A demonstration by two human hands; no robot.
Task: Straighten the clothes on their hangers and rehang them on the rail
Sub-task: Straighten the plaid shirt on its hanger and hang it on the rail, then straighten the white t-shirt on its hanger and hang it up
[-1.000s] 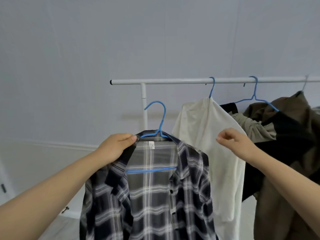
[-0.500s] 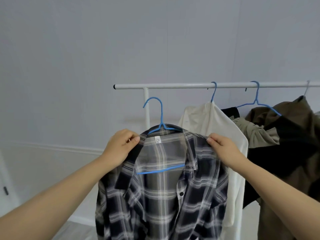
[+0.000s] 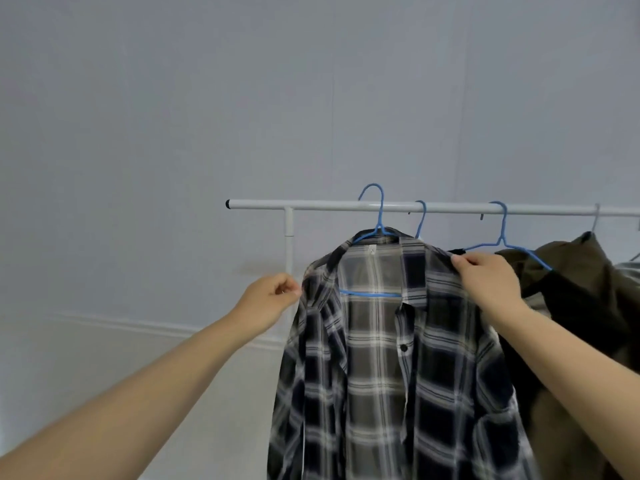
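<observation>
A navy and white plaid shirt (image 3: pixel 381 375) hangs open on a blue wire hanger (image 3: pixel 380 220). The hanger's hook reaches over the white rail (image 3: pixel 311 205), left of two other blue hangers. My left hand (image 3: pixel 273 299) pinches the outer edge of the shirt's left shoulder with curled fingers. On the other side, my right hand (image 3: pixel 485 282) grips the right shoulder near the collar. The shirt front covers the garment behind it.
An olive and black jacket (image 3: pixel 588 271) hangs crooked on a blue hanger (image 3: pixel 502 233) to the right. Another blue hook (image 3: pixel 420 220) sits just behind the plaid shirt. The rail's white upright post (image 3: pixel 288 237) stands at the left, before a pale wall.
The shirt rose and moved right until its hook reached the rail. My left hand slid from the collar to the left shoulder edge. My right hand kept its hold on the right shoulder.
</observation>
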